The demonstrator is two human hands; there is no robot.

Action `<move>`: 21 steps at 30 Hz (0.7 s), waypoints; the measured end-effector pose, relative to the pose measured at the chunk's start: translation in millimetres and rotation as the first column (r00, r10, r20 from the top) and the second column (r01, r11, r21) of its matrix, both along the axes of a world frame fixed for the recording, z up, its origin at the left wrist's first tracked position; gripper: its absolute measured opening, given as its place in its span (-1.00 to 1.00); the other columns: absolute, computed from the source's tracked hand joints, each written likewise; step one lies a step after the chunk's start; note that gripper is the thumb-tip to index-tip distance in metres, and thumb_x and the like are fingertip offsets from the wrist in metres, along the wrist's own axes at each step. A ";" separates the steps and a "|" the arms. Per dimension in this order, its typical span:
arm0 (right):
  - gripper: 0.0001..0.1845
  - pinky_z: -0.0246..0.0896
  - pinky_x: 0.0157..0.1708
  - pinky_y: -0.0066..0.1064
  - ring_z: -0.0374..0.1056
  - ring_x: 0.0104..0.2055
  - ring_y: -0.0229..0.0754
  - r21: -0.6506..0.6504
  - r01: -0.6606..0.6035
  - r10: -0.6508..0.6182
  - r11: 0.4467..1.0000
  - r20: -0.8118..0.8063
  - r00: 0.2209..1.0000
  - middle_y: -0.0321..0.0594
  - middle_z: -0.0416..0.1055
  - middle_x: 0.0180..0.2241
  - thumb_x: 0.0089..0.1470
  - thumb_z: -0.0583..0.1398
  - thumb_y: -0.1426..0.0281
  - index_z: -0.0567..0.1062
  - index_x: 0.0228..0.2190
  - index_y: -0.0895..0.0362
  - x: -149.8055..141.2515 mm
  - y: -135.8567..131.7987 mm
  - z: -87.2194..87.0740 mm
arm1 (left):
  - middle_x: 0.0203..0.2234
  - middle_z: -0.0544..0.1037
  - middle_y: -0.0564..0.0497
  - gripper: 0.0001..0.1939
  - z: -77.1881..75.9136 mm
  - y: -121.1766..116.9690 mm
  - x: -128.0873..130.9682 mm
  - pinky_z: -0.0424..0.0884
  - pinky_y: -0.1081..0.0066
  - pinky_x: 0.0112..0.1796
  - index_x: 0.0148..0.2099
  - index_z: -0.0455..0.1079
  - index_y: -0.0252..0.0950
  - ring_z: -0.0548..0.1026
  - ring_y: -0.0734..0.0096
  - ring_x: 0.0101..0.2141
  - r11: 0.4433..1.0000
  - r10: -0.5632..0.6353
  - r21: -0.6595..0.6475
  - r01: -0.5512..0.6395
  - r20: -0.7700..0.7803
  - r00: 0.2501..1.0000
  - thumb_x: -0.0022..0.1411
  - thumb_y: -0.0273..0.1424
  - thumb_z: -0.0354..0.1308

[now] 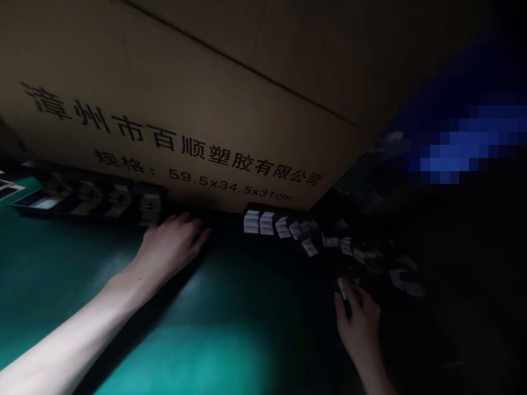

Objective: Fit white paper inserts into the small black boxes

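My left hand (173, 247) lies on the green mat (214, 340) at the foot of a cardboard carton (177, 109), its curled fingers holding nothing. A black compartment tray (86, 211) sits just to its left, and a row of small white packets (263, 222) lies just to its right. My right hand (360, 323) is in shadow at the lower right. Its fingertips pinch a small white packet (343, 288), which is partly hidden by the fingers. Several more white packets (346, 246) lie scattered in the dark just beyond it.
The large carton, printed with black Chinese text and 59.5x34.5x31cm, stands along the far side of the mat. A pixelated blue patch (457, 142) covers the upper right. The right side is very dark, and papers (8, 189) show at the far left edge.
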State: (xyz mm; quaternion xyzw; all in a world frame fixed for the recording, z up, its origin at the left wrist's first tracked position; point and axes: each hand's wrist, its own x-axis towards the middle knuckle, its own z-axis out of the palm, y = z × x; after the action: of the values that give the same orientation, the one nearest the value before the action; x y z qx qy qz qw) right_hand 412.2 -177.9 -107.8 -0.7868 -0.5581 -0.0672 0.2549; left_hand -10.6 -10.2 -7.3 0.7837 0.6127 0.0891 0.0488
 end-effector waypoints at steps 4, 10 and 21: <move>-0.38 0.42 -0.07 0.11 0.23 0.21 0.29 0.012 -0.017 0.016 1.000 0.027 1.000 0.06 0.30 0.25 0.35 0.02 -0.04 0.51 0.22 -0.01 10.5 18.8 2.9 | -0.17 0.54 -0.34 -0.54 -5.3 -5.9 11.7 0.34 0.18 -0.44 -0.12 0.56 -0.34 0.55 -0.21 -0.20 0.994 -0.104 0.031 0.103 0.040 0.994 0.44 -0.21 -0.13; -0.45 0.39 0.03 0.07 0.22 0.20 0.17 -0.005 -0.093 0.093 0.996 0.034 0.995 0.03 0.32 0.22 0.38 0.01 0.06 0.48 0.23 -0.02 10.5 52.1 8.8 | -0.15 0.58 -0.27 -0.66 -24.3 -15.2 30.5 0.41 0.14 -0.26 -0.09 0.56 -0.29 0.53 -0.03 -0.20 0.910 -0.415 0.082 0.407 0.142 0.899 0.45 -0.33 -0.05; -0.52 0.30 0.12 0.11 0.28 0.13 0.16 0.135 -0.166 0.125 0.977 0.273 0.954 0.11 0.39 0.14 0.37 0.01 0.26 0.54 0.12 0.15 15.5 112.9 -2.6 | -0.22 0.62 -0.07 -0.71 -35.8 -16.6 33.0 0.35 0.03 0.02 -0.05 0.58 -0.21 0.56 0.17 -0.19 0.764 -0.642 0.240 0.600 0.176 0.747 0.48 -0.34 0.01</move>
State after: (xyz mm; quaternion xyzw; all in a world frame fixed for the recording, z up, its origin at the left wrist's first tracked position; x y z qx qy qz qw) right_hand 427.7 -65.0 -110.4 -0.7050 -0.6365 -0.1956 0.2439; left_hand 22.4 -26.8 -43.1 0.9267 0.2954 0.2159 0.0856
